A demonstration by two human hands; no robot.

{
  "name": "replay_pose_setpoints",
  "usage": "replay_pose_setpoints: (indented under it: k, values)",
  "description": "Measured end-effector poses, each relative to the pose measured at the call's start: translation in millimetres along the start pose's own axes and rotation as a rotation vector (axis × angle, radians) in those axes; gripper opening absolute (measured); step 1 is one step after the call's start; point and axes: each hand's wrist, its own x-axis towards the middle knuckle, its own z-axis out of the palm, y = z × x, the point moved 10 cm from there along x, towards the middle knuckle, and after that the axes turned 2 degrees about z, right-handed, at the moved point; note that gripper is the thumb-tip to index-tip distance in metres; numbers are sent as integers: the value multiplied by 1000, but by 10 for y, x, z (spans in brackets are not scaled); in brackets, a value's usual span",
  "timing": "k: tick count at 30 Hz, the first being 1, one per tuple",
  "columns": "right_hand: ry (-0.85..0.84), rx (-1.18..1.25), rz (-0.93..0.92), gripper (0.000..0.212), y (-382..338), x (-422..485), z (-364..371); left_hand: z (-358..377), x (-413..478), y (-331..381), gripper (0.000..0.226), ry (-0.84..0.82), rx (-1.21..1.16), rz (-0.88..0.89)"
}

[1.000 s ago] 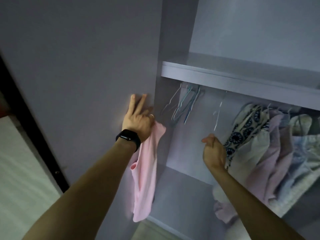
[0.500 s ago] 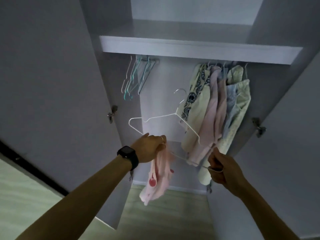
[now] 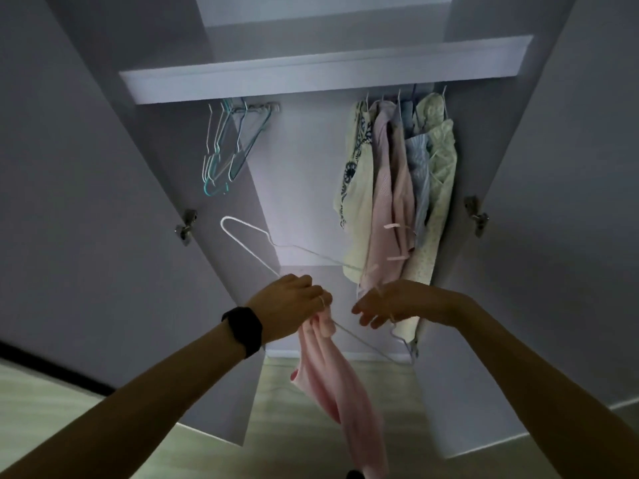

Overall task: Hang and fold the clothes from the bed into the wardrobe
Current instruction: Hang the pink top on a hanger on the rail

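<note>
My left hand (image 3: 290, 305), with a black watch on the wrist, is closed on a pink garment (image 3: 339, 385) and on a white wire hanger (image 3: 242, 233). The garment hangs down from the fist in front of the open wardrobe. The hanger lies tilted, one end up to the left and the other running down to the right under my right hand (image 3: 394, 305). My right hand is level with the left, fingers spread and pointing at it. The hanger's hook curves just below that hand; I cannot tell if they touch.
Several empty hangers (image 3: 224, 150) hang at the rail's left end. Several hung garments (image 3: 394, 188) fill the right end under the shelf (image 3: 311, 77). Both wardrobe doors (image 3: 103, 219) stand open at either side. Pale wood floor (image 3: 297, 402) lies below.
The view has swung from the left door to face the wardrobe. My right hand took a white hanger off the rail, brought it to the left hand, then opened its fingers.
</note>
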Motion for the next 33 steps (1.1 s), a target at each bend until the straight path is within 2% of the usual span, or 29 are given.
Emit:
replay_pose_setpoints:
  k: [2,5,8,10,13,16,19,21,24,27,29,31,33]
  values:
    - [62,103,-149,51,-322,65,-106,81,135,147,32,-60,-75,0]
    - [207,386,-229,46,-568,170,-348,299,235,133,34,-171,-196,-113]
    - [315,461,-214,44,-486,267,-490,244,209,21,27,-50,-259,-227]
    - [500,506,-135,41,-233,231,-634,251,50,-174,25,8,-387,-439]
    - [800,453,-56,36,125,74,-793,362,-307,-523,14,84,-731,-926]
    - [776,403,-80,38,220,107,-548,462,-593,-777,18,179,-965,-1326]
    - [724,278,-189,35,58,165,-226,590,-657,-790,15,337,-1372,-1538]
    - [644,246,-241,28,-85,277,-9,584,-528,-728,15,434,-1651,-1523]
    - [525,257,-246,42,-248,509,261,525,-421,-736,22,367,-1550,-1471]
    - [711,312,-284,32,-310,554,125,376,-424,-858,22,367,-1324,-1460]
    - [830,280,-291,35,-345,526,-12,263,-396,-951,22,392,-1282,-1414]
    - [847,209,-255,42,-353,548,-88,154,-330,-1020,25,408,-1285,-1377]
    - [794,143,-221,39,-332,630,-80,100,-293,-1036,23,405,-1312,-1334]
